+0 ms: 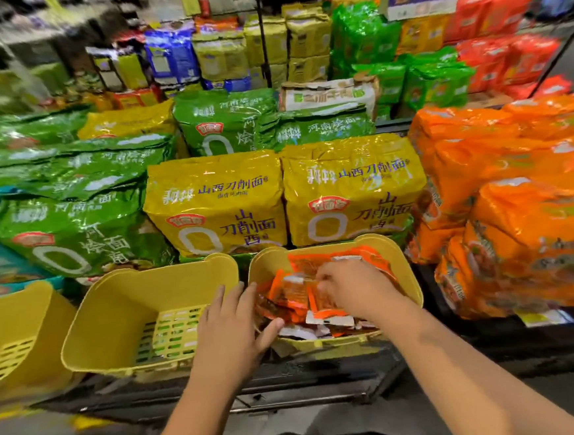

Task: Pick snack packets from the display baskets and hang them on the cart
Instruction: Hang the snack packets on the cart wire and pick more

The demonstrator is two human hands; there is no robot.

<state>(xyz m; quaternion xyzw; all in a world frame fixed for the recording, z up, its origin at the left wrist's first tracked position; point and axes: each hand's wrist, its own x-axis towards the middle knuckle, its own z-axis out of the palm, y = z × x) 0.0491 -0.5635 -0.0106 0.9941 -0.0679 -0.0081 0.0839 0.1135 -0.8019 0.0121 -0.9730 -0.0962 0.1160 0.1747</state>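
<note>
Head view, small orange plastic snack packets heaped inside right yellow plastic basket, right hand fingers curled around some packets, left hand fingers straight, touching the heap, second yellow slotted basket just beside.

Yellow noodle pks btwn green pks & orange pks.

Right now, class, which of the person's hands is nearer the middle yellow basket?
Left. The left hand is over the right rim of the middle yellow basket; the right hand is farther, among orange packets in the neighbouring basket.
</note>
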